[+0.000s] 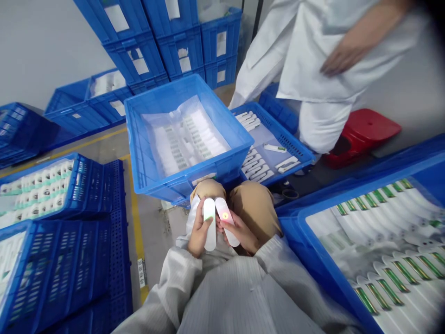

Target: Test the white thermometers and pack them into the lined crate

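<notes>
My left hand is closed around a long white rounded handheld device with a green glow near my thumb. My right hand grips a second white device, tilted, with an orange-red glowing display. The two devices are side by side above my lap, their upper ends close together. Just beyond my knees stands a blue bin with rows of white devices on white sheeting. At my right, another blue bin holds rows of similar devices, several with batteries showing in uncovered compartments.
A shallow blue tray with white devices lies beyond my knees, near a standing person in white clothing. A red stool is behind it. Blue crates filled with devices stand at left; more blue crates are stacked at the back.
</notes>
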Motion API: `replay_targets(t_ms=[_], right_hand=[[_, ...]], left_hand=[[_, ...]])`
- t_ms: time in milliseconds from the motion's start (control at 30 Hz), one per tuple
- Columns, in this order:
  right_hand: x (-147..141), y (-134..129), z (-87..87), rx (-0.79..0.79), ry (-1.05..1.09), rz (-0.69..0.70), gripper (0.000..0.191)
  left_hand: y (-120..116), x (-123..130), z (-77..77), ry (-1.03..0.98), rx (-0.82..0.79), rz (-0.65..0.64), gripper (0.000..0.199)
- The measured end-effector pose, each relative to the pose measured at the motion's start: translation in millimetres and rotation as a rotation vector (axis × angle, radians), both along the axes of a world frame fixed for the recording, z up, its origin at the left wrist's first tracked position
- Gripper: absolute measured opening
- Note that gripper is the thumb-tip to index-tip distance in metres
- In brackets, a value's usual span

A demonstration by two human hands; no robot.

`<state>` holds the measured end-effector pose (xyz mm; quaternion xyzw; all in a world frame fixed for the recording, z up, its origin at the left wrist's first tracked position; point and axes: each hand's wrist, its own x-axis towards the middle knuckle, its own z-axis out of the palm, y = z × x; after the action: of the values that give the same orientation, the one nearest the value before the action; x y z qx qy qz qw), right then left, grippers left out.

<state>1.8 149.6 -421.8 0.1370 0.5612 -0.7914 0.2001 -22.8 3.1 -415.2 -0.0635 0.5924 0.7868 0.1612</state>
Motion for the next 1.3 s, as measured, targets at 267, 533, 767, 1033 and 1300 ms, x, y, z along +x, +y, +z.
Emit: replay_targets(t_ms=[267, 533, 767, 1033, 1300], right_hand=[[10.1, 2.8, 27.1, 0.168, 0.264, -0.180, 0.038], [11.7, -3.1, 24.7, -0.271, 0.019, -0.050, 0.049], [-2.4, -13.7, 5.4, -0.136, -0.012, -0.026, 0.048], [-3.3, -13.2, 1.6, -0.110, -0.011, -0.004, 0.054], [-4.3, -12.5, 1.8, -0.107, -0.022, 0.000, 0.056]], left_hand=[[14.0, 8.4, 30.8, 0.194, -0.091, 0.010, 0.074], [8.9, 4.9, 25.1, 0.117, 0.043, 0.114, 0.085], [-3.2, 5.2, 6.1, -0.023, 0.147, 0.181, 0.091], [-0.5, 4.1, 0.4, 0.005, 0.156, 0.176, 0.088], [0.8, 4.8, 0.2, 0.000, 0.114, 0.159, 0.089]])
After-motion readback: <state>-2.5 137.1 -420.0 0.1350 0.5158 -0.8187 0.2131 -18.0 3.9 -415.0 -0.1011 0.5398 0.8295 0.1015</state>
